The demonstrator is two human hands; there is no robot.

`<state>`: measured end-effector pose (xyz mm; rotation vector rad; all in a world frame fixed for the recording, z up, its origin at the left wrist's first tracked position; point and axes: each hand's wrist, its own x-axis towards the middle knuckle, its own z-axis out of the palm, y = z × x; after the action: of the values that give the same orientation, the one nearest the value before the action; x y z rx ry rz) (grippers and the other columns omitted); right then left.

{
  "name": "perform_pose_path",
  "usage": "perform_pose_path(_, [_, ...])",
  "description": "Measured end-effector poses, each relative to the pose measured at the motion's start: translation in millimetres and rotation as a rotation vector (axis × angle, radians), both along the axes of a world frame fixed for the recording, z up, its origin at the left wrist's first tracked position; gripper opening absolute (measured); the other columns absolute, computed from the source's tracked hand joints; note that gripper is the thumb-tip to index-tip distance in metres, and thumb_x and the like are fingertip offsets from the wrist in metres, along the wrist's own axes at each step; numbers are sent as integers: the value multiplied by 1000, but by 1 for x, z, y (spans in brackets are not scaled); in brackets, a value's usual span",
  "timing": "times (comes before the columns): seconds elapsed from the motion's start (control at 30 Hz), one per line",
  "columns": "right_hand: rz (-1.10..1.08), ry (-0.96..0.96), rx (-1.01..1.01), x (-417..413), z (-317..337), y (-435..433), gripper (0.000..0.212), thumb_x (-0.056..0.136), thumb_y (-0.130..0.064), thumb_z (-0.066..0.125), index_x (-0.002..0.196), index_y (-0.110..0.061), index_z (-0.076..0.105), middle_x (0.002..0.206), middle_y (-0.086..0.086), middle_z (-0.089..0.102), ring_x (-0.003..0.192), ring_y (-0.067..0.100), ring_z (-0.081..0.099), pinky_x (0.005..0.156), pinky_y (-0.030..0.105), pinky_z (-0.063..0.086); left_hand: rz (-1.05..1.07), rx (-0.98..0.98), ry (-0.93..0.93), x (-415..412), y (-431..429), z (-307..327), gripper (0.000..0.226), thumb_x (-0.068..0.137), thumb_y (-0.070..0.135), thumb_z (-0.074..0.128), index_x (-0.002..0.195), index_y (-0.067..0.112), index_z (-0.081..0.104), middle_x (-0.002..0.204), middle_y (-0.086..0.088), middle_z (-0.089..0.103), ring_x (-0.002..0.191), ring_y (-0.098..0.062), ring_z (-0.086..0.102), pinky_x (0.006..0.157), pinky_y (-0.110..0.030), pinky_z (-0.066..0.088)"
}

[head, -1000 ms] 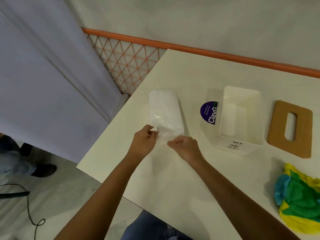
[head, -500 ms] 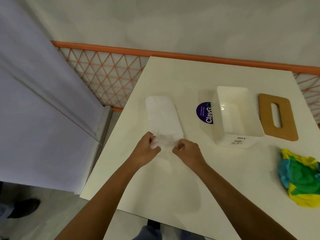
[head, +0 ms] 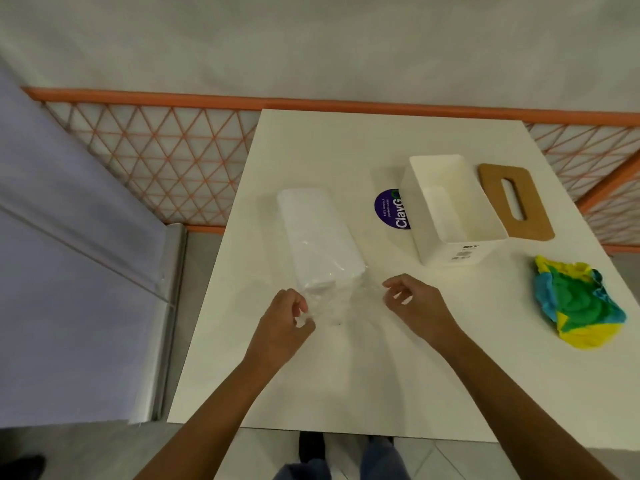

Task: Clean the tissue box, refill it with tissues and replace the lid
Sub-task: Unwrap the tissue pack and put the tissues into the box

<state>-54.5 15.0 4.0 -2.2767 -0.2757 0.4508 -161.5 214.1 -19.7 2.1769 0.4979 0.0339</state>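
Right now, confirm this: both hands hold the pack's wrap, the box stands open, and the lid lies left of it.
Wrong on one point: the head view shows the lid right of the box, not left. The left hand and right hand do hold the wrap of the pack, and the box stands open.

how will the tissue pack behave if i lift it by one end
Likely floppy: the tissue pack is a long stack and may sag. Probably light, being paper. Its clear wrap, pinched by left hand and right hand, looks slick and open, so sheets could slip out.
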Motion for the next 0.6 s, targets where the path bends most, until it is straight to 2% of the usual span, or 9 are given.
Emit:
perform_pose_path(0.07, [-50,-265,-32,-17,-6,2,19,79,-12,70,97,-14,64,90,-3,56,83,12,50,74,18,39,-4,-51,-24,-3,0,0,31,81,15,68,71,28,42,73,4,48,65,-10,45,64,-19,39])
perform_pose_path(0.13, [-7,-481,-8,-39,-15,7,16,76,-7,71,91,-9,66,89,3,58,82,12,48,74,12,36,-10,-98,-44,-6,0,1,30,80,15,70,69,25,44,69,5,49,62,-10,46,64,-19,40])
perform_pose_path(0.17, [43,-496,12,-50,-20,11,13,76,-4,70,88,-8,67,87,4,60,81,12,48,73,9,36,-19,-109,-43,-7,0,2,30,81,16,70,68,25,44,68,6,50,61,-9,46,63,-16,40])
perform_pose_path(0.23, [76,-336,77,-64,-26,21,10,81,-2,66,89,-7,69,85,2,63,75,10,51,71,3,37,-51,-115,-41,-8,-1,5,30,82,18,70,68,26,45,68,8,51,62,-6,48,63,-11,40])
perform_pose_path(0.33, [-127,51,195,-62,-31,34,10,85,-4,62,93,-5,69,84,-1,64,73,9,58,68,0,41,-126,-96,-43,-4,-6,10,29,83,22,70,67,30,46,70,10,54,67,-2,51,68,-10,41])
perform_pose_path(0.43, [-323,304,385,-46,-29,39,14,85,3,54,89,0,67,81,7,67,77,21,63,74,18,52,-244,-71,-18,5,-16,16,22,83,26,70,72,28,51,75,12,56,75,-4,53,76,-16,44])
perform_pose_path(0.53, [-383,346,521,-34,-16,35,22,86,6,49,83,-8,66,78,5,65,73,20,61,68,25,53,-406,-51,20,17,-24,23,10,84,25,69,87,19,61,88,7,61,84,-4,52,79,-14,41])
perform_pose_path(0.6, [-420,342,534,-24,-12,30,25,87,3,50,78,-15,64,78,4,63,73,20,58,68,27,50,-529,-6,40,27,-22,28,17,84,22,69,98,13,66,97,2,63,84,-2,51,80,-11,40])
